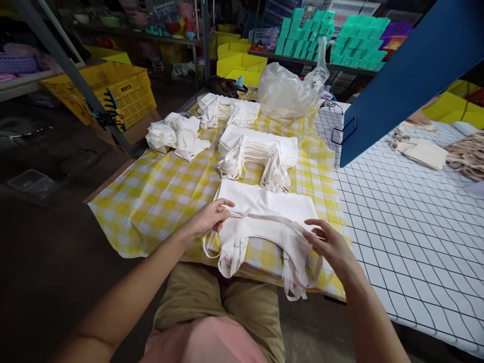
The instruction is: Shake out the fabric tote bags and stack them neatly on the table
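A white strapped garment (264,201) lies on top of others at the near edge of the yellow checked cloth (151,201), its straps hanging toward my lap. At its left side my left hand (217,214) pinches a thin white strap between thumb and fingers. My right hand (321,237) is at the garment's right side, fingers closed on its edge or strap. Beyond them sits a neat stack of white garments (260,146), with another stack (229,108) farther back. A loose pile of white garments (176,133) lies at the back left.
A clear plastic bag (287,91) stands at the table's back. A blue panel (408,75) slants over the grid-patterned table (408,222) on the right, where beige garments (423,151) lie. Left are a metal post (75,75) and yellow crate (128,91). Teal boxes (359,43) are stacked behind.
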Demonstrator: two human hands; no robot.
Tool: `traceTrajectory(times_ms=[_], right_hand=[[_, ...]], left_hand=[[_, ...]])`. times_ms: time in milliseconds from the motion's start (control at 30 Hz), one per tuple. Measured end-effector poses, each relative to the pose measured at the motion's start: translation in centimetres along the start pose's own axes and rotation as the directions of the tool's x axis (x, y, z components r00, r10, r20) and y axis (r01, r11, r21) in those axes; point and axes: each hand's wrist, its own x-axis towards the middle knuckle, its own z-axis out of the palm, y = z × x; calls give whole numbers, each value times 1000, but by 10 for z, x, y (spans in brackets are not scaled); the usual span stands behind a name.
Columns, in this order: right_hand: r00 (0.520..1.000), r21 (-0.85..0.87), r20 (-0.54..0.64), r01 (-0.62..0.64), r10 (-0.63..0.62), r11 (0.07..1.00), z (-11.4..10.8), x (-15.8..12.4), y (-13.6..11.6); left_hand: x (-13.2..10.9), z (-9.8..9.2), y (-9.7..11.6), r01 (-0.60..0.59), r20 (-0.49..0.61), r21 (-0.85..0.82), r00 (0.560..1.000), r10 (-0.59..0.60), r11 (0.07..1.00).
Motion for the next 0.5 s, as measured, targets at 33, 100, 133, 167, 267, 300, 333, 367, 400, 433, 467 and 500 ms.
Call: traceTrajectory(times_ms=[33, 100, 133, 167, 267, 300, 333, 367, 400, 433, 467, 500], right_hand=[[1000, 30, 8, -9, 9, 1000, -3, -9, 1], [1000, 76, 21, -24, 22, 997, -8, -27, 1], [999, 88, 26, -33, 31, 996, -10, -36, 1], [999, 92, 30, -45, 42, 995, -13, -44, 1], [995, 77, 35, -99, 97, 992, -17, -66, 2], [993, 74, 41, -118, 115, 990, -17, -72, 3], [990, 73, 57, -132, 128, 989, -17, -77, 4], [988, 76, 75, -140, 134, 987, -16, -81, 5], [986, 81, 103, -143, 134, 986, -14, -85, 7], [982, 90, 135, -142, 129, 986, -13, -89, 9], [979, 102, 167, -137, 119, 985, -11, -92, 10], [974, 114, 201, -130, 105, 985, -9, -95, 11]], left_hand=[[-9, 2, -2, -7, -7, -32, 1000, 7, 999], [-25, 6, -7, -8, -24, -111, 1000, 5, 994], [-32, 9, -10, 3, -28, -154, 1000, -8, 988], [-39, 12, -12, 16, -31, -196, 999, -23, 981], [-56, 19, -16, 41, -50, -294, 997, -58, 955], [-61, 21, -18, 45, -54, -316, 996, -66, 948], [-66, 23, -19, 51, -54, -335, 996, -73, 941], [-70, 25, -20, 61, -47, -350, 995, -83, 935], [-74, 27, -22, 75, -35, -359, 995, -94, 930], [-78, 29, -24, 90, -25, -362, 994, -106, 928], [-81, 30, -26, 104, -17, -356, 993, -117, 929], [-84, 32, -29, 115, -14, -343, 992, -128, 932]])
